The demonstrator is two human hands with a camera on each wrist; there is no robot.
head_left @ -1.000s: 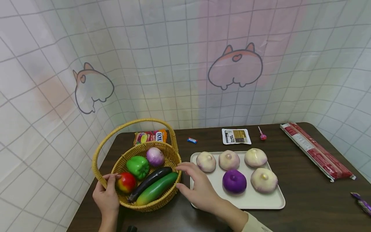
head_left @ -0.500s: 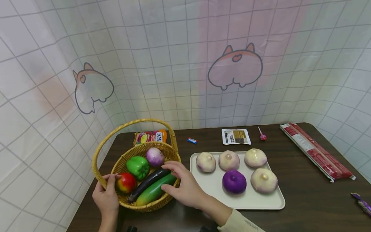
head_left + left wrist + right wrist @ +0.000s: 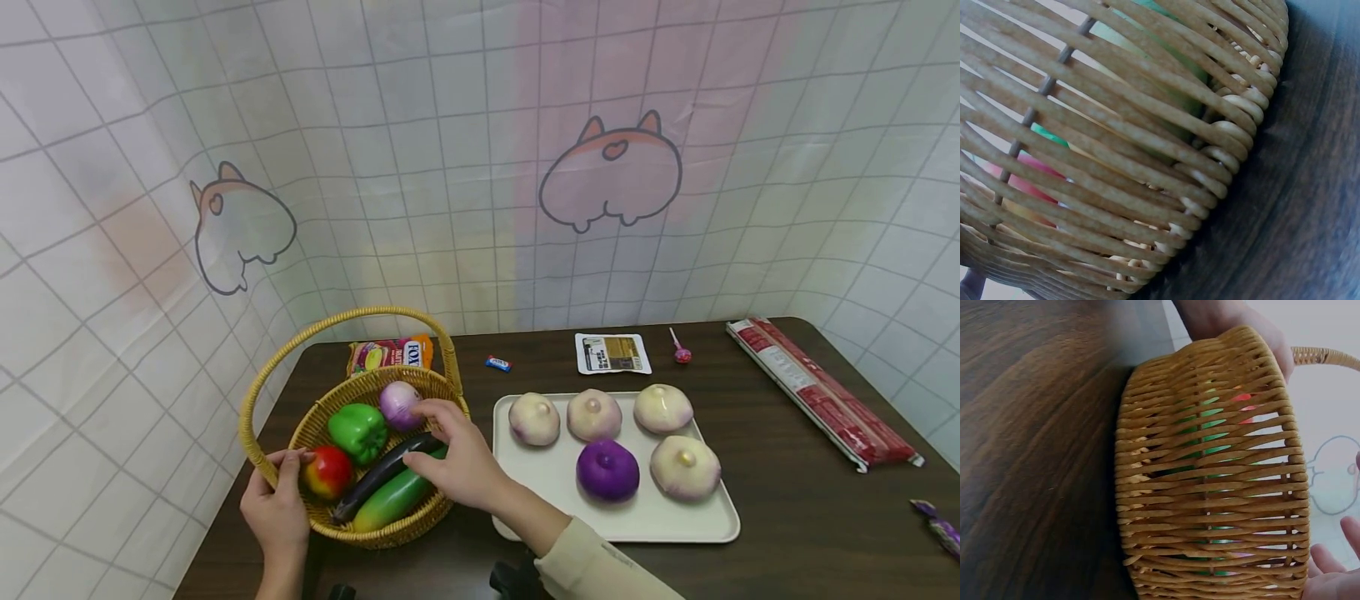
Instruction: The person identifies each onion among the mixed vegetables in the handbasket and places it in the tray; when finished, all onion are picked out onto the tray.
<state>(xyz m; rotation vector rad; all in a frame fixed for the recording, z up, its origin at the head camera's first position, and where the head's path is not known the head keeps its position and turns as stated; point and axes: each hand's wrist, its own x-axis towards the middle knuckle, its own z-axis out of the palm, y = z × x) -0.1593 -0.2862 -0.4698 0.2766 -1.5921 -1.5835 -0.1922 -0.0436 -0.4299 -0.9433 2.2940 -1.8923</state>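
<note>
A yellow wicker basket (image 3: 390, 533) with a tall arched handle stands on the dark table. In it lie a purple onion (image 3: 401, 405), a green bell pepper (image 3: 358, 433), a red-and-yellow fruit (image 3: 327, 472), a dark eggplant (image 3: 386, 473) and a green cucumber-like vegetable (image 3: 397, 500). My left hand (image 3: 277, 502) holds the basket's left rim at the foot of the handle. Over the basket's right side is my right hand (image 3: 463, 460), thumb and fingers spread apart, fingertips beside the onion. It covers the right ends of the eggplant and green vegetable. The left wrist view shows woven basket wall (image 3: 1116, 112).
Right of the basket, a white tray (image 3: 525, 500) bears several pale turnip-like vegetables (image 3: 684, 468) and one purple one (image 3: 607, 471). Behind lie a candy bag (image 3: 390, 353), a small blue wrapped candy (image 3: 498, 363), a flat packet (image 3: 613, 354) and a lollipop (image 3: 681, 354). A long red package (image 3: 825, 396) lies right.
My right hand has moved left from the basket's right rim to over its inside, coming close to the onion. The left hand and the basket have stayed in place.
</note>
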